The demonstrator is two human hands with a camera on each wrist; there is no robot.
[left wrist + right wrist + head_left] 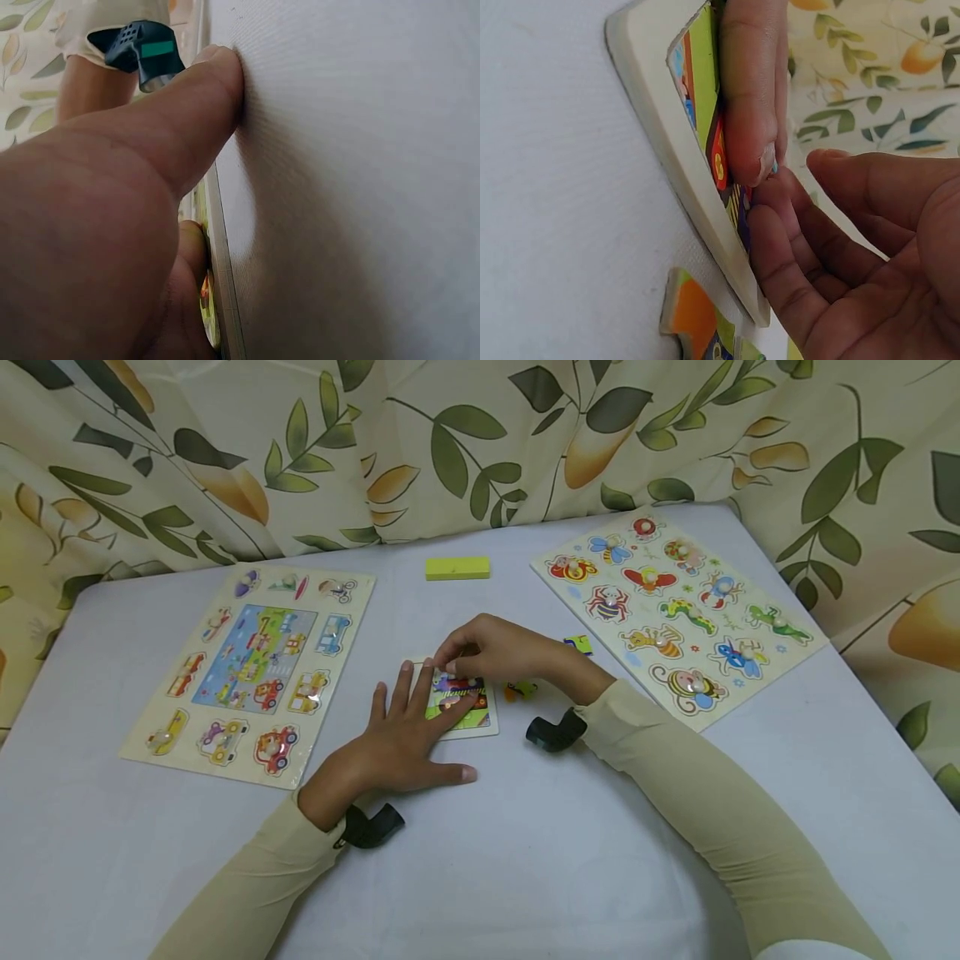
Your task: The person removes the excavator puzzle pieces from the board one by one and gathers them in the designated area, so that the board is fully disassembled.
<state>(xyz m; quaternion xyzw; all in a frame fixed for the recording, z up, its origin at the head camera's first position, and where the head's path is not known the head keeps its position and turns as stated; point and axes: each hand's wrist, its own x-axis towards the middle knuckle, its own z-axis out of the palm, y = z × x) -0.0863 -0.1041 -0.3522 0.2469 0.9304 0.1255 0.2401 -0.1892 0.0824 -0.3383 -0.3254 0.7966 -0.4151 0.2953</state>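
Between the hands lies a small jigsaw board (487, 727) with a pale frame and a colourful vehicle picture. My left hand (401, 735) is spread over its left side, straight fingers resting on the picture and thumb on the cloth. My right hand (491, 647) reaches over the far edge, its bent fingertips touching the picture beside the left fingertips. In the right wrist view, the right thumb (832, 161) stands apart from the fingers, with nothing visible between them. A loose jigsaw piece (521, 691), orange and green, lies just right of the board, partly under the right hand.
Another loose piece (577, 645) lies beyond the right wrist. A vehicle peg puzzle (337, 668) lies at the left and an insect peg puzzle (637, 618) at the right. A yellow-green block (457, 568) sits at the back, before a leaf-patterned curtain (465, 452).
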